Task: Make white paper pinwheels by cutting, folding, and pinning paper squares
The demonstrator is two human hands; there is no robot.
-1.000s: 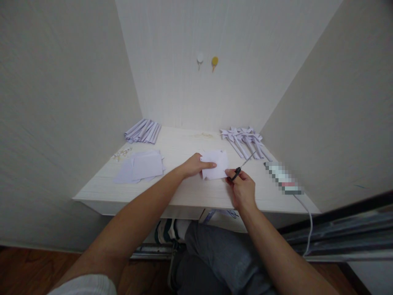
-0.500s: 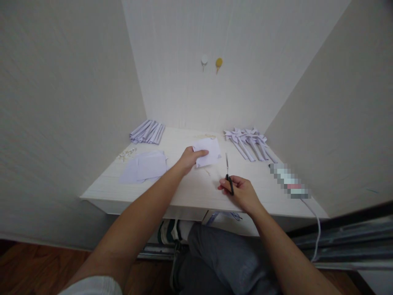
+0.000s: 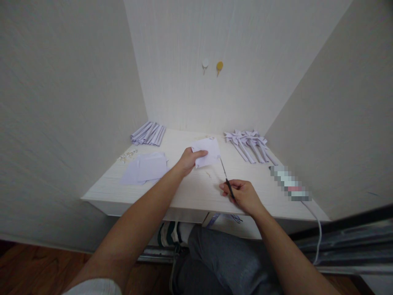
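A small white sheet of paper (image 3: 207, 148) is pinched in my left hand (image 3: 188, 160), thumb on top, above the middle of the table. Its corners look slightly bent or cut. My right hand (image 3: 241, 193) grips black-handled scissors (image 3: 227, 183) by the loops. The blades look nearly closed and point up and left, with their tips at the paper's right corner. Whether the tips touch the paper I cannot tell. A small scrap (image 3: 208, 174) lies on the table below the paper.
Loose paper sheets (image 3: 150, 168) lie left of my hands, beside small pale pieces (image 3: 127, 155). Rolled paper tubes (image 3: 149, 133) are piled at the back left. Paper pinwheels (image 3: 247, 143) lie back right. A power strip (image 3: 290, 183) with a cable rests on the table's right (image 3: 273, 196).
The scissors have swung leftward, so their tips now meet the paper's right corner in view. My left hand keeps the paper in nearly the same place.
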